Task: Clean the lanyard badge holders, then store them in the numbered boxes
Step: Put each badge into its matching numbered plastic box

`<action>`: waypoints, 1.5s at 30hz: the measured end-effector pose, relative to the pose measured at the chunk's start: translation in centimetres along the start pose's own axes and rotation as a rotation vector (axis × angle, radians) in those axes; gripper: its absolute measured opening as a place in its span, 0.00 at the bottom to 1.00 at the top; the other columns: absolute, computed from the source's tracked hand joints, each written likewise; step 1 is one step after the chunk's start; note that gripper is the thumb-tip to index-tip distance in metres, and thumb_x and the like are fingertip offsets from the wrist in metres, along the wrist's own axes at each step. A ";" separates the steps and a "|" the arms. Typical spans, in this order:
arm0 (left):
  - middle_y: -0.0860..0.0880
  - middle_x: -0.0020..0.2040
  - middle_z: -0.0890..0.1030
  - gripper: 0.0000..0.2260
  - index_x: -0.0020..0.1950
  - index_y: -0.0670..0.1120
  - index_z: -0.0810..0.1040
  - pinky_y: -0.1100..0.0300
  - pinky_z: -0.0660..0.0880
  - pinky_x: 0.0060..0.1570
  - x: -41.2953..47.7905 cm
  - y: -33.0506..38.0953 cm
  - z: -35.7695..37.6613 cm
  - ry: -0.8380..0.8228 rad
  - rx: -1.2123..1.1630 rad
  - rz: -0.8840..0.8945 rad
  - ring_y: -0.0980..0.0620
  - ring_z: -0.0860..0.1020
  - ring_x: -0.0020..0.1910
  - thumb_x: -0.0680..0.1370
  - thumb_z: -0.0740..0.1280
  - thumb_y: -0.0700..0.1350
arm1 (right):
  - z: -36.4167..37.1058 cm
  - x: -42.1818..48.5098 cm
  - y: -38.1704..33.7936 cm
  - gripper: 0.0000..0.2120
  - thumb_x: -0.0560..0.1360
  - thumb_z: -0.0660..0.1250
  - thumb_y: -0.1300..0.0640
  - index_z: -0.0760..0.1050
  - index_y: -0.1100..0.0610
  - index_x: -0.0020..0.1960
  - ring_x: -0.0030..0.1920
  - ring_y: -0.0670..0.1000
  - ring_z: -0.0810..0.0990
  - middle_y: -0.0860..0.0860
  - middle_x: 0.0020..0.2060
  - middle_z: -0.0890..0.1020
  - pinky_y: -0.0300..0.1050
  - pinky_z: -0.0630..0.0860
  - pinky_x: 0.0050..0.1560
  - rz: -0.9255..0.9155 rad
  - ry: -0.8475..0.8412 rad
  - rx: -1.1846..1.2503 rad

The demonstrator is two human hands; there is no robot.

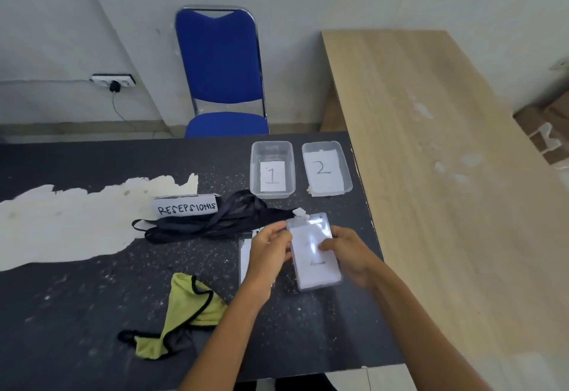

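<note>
— Badge holders, that's the whole job; where do they stand right now?

— Going left to right across the dark table (92, 313): a yellow-green cloth (187, 313) lies crumpled at about seven o'clock from the hands, untouched by either hand. Behind it, at ten o'clock, a folded card lettered "RESEPSIONIS" (186, 207) stands beside a heap of black lanyards (221, 221).

— And the hands?

— The left hand (268, 249) has its fingers pinched on the left edge of a clear badge holder (314, 252) with a paper marked 2 inside. The right hand (351, 252) grips the other edge, thumb pressed on the face. So both are closed on that one holder, held just above the table. Under the left wrist there is a second badge holder (246, 255) lying flat, mostly hidden.

— The boxes?

— At twelve o'clock from the hands, box 1 (272, 169); just to its right, at one o'clock, box 2 (326, 169). Each shows its paper number. I can't make out any badge holder in either, though the clear plastic makes it hard to be sure.

— How far along, then?

— Early, I'd judge. Nothing looks stored. Whether the held one has been wiped I can't tell; the cloth is out of hand. By its number it belongs in box 2, and the flat one has yet to be dealt with.
</note>
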State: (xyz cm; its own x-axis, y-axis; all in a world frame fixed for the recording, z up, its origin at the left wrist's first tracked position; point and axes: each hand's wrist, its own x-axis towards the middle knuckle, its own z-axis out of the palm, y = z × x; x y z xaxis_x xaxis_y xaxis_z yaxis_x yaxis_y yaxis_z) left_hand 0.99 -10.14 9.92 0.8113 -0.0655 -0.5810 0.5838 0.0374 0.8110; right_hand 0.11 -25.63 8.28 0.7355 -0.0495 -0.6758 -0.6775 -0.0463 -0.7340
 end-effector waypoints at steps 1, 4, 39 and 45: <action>0.49 0.39 0.81 0.10 0.55 0.46 0.78 0.64 0.80 0.40 0.0 0.4 -0.2 -0.001 -0.013 0.007 0.60 0.79 0.34 0.78 0.62 0.36 | 0.1 -0.2 -0.5 0.14 0.75 0.58 0.71 0.76 0.63 0.57 0.45 0.56 0.81 0.57 0.46 0.82 0.46 0.77 0.40 0.000 -0.017 0.017; 0.46 0.44 0.81 0.11 0.59 0.45 0.77 0.65 0.79 0.38 0.2 1.7 -0.9 0.002 -0.020 0.012 0.55 0.79 0.40 0.77 0.63 0.37 | 0.3 -0.8 -1.9 0.15 0.76 0.57 0.72 0.76 0.63 0.57 0.45 0.55 0.81 0.55 0.45 0.83 0.47 0.78 0.42 -0.016 -0.067 0.060; 0.47 0.46 0.86 0.06 0.53 0.44 0.79 0.52 0.82 0.42 2.1 10.1 -1.8 -0.354 -0.110 0.019 0.49 0.84 0.43 0.77 0.67 0.42 | 2.9 -3.1 -10.2 0.10 0.77 0.65 0.57 0.81 0.57 0.56 0.47 0.53 0.83 0.53 0.47 0.85 0.46 0.79 0.47 -0.343 0.168 0.260; 0.48 0.48 0.86 0.04 0.51 0.46 0.80 0.52 0.81 0.46 2.4 11.7 -1.5 -0.340 -0.146 0.029 0.49 0.84 0.47 0.77 0.68 0.43 | 2.2 -3.2 -7.3 0.30 0.78 0.51 0.35 0.74 0.60 0.43 0.26 0.52 0.74 0.53 0.26 0.76 0.41 0.70 0.29 0.077 0.162 0.363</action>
State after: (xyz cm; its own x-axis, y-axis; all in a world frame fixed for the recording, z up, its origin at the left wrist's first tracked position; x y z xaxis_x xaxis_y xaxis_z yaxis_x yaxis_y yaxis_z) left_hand 9.86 -8.36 17.93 0.7854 -0.3885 -0.4818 0.5787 0.1847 0.7944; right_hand 2.73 -22.96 15.61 0.6526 -0.1970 -0.7316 -0.6634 0.3179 -0.6774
